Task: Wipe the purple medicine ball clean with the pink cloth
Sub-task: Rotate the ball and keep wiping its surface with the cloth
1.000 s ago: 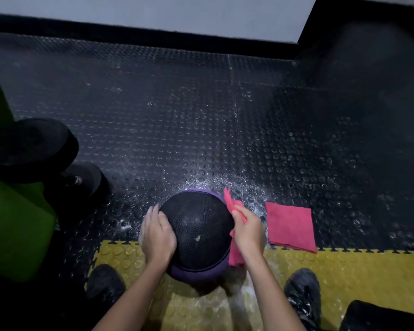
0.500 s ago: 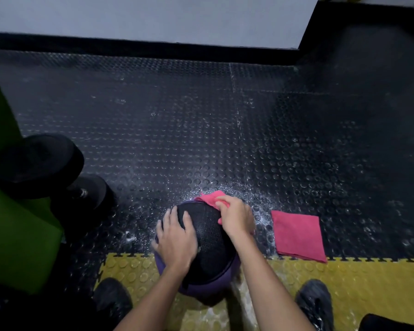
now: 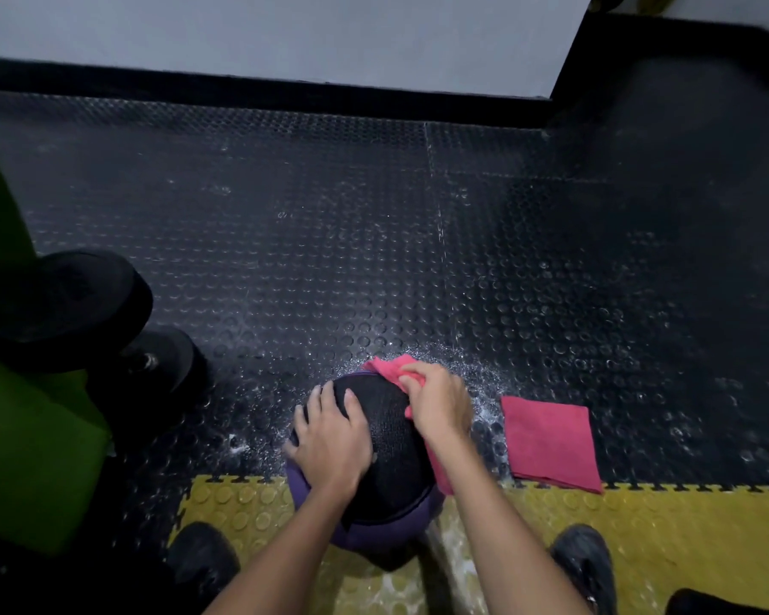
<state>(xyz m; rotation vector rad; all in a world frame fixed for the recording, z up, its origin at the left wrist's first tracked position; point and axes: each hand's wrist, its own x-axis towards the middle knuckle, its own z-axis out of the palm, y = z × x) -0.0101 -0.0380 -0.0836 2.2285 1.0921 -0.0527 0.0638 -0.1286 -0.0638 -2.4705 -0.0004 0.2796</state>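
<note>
The purple and black medicine ball (image 3: 391, 463) sits on the floor where the black studded mat meets the yellow one. My left hand (image 3: 331, 441) lies flat on its top left side with the fingers spread. A pink cloth (image 3: 391, 368) is bunched under my right hand (image 3: 438, 401), which grips it against the ball's far right top. One end of the cloth hangs down the ball's right side. White powder dusts the mat around the ball.
A second pink cloth (image 3: 549, 441), folded, lies on the black mat just right of the ball. Black dumbbells (image 3: 85, 317) stand at the left beside a green pad (image 3: 18, 459). My shoes (image 3: 582, 565) rest on the yellow mat (image 3: 662, 521). A wall runs along the back.
My right hand has carried the cloth from the ball's right side up to its far top. My left hand has shifted from the left side onto the top.
</note>
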